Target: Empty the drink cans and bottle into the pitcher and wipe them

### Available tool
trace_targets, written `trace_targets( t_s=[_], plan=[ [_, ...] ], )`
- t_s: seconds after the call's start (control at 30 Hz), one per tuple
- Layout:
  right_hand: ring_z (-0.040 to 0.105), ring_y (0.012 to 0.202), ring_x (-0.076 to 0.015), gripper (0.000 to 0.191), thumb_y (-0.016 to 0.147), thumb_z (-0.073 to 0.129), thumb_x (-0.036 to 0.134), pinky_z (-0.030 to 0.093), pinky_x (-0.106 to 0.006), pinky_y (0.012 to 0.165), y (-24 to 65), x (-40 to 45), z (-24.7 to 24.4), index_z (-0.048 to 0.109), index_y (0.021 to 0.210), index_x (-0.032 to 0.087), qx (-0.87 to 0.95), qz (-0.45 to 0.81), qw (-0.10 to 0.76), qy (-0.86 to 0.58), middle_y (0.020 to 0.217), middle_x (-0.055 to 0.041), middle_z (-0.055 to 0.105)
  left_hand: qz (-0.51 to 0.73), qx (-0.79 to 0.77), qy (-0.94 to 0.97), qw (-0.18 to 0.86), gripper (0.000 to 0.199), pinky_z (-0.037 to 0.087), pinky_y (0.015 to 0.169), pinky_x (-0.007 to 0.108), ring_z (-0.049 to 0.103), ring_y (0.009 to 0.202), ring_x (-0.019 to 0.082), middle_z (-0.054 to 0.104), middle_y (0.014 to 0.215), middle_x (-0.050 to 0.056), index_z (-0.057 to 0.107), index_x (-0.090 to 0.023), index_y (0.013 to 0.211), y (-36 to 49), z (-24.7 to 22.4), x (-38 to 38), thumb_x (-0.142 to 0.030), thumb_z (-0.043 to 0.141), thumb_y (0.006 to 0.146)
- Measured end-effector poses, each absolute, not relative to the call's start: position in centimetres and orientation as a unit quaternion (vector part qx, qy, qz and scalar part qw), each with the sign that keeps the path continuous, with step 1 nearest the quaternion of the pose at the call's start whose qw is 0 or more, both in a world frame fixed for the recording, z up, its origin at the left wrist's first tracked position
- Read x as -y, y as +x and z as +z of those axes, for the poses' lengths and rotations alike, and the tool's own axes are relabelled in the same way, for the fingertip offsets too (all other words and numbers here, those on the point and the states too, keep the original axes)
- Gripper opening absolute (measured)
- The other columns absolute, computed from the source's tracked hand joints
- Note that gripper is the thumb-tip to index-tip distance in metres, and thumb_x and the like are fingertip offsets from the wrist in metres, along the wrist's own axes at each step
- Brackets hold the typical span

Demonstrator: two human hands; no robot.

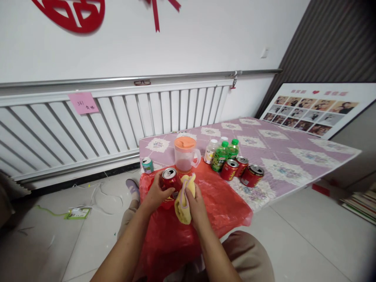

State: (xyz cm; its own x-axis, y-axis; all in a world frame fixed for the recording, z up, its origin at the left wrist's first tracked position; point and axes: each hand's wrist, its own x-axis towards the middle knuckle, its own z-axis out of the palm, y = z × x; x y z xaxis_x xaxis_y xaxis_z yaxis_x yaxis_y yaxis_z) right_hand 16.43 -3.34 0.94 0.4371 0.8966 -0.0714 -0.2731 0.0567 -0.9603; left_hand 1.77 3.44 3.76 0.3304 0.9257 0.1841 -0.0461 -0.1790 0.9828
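My left hand (155, 194) is wrapped round a red can (172, 181) with an opened top, held upright over a red plastic bag (217, 197). Just to its right, my right hand (197, 203) grips a folded yellow cloth (183, 209) with a pale purple edge, close beside the can. Behind both hands stands a clear pitcher (184, 158) with an orange lid. A small teal can (147, 165) is to the left of the pitcher.
On the patterned tablecloth (273, 135), several bottles, including a green one (220, 157), stand behind red cans (229, 170). A white radiator (117, 121) runs along the wall. A power strip (78, 213) lies on the floor at left.
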Motion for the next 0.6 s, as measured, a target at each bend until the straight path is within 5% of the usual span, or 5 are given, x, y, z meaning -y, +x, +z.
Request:
trace_targets(
  t_s=[0.1, 0.3, 0.47, 0.6],
  plan=[
    [0.06, 0.108, -0.0253, 0.05, 0.084, 0.06, 0.043, 0.046, -0.042, 0.097, 16.5, 3.5, 1.3, 0.054, 0.128, 0.021, 0.418, 0.295, 0.621, -0.594, 0.121, -0.0093, 0.064, 0.45, -0.389, 0.629, 0.501, 0.066, 0.05, 0.1, 0.041, 0.059, 0.121, 0.026, 0.061, 0.13, 0.009, 0.045, -0.023, 0.128, 2.1, 3.7, -3.3, -0.019, 0.073, 0.068],
    [0.047, 0.13, -0.0267, 0.05, 0.084, 0.059, 0.031, 0.034, -0.046, 0.112, 16.4, 3.8, 3.0, 0.053, 0.134, 0.023, 0.543, 0.154, 0.613, -0.553, 0.14, -0.0118, 0.053, 0.446, -0.38, 0.634, 0.505, 0.069, 0.049, 0.099, 0.041, 0.06, 0.119, 0.026, 0.059, 0.133, 0.013, 0.045, -0.02, 0.129, 2.5, 3.8, -2.9, -0.021, 0.075, 0.068],
    [0.046, 0.132, -0.0266, 0.049, 0.081, 0.066, 0.031, 0.03, -0.045, 0.115, 16.3, 4.0, 2.2, 0.058, 0.129, 0.025, 0.512, 0.201, 0.642, -0.534, 0.14, -0.0097, 0.054, 0.462, -0.385, 0.603, 0.523, 0.071, 0.048, 0.102, 0.04, 0.058, 0.123, 0.026, 0.06, 0.134, 0.009, 0.046, -0.023, 0.134, 2.2, 4.6, -2.8, -0.018, 0.075, 0.069],
    [0.055, 0.121, -0.0265, 0.054, 0.08, 0.067, 0.039, 0.038, -0.043, 0.107, 16.0, 4.1, 0.5, 0.055, 0.131, 0.024, 0.405, 0.316, 0.642, -0.569, 0.132, -0.0092, 0.06, 0.479, -0.41, 0.574, 0.523, 0.074, 0.048, 0.103, 0.042, 0.058, 0.123, 0.027, 0.06, 0.134, 0.011, 0.043, -0.022, 0.137, 2.1, 4.8, -2.7, -0.018, 0.075, 0.07]
  ],
)
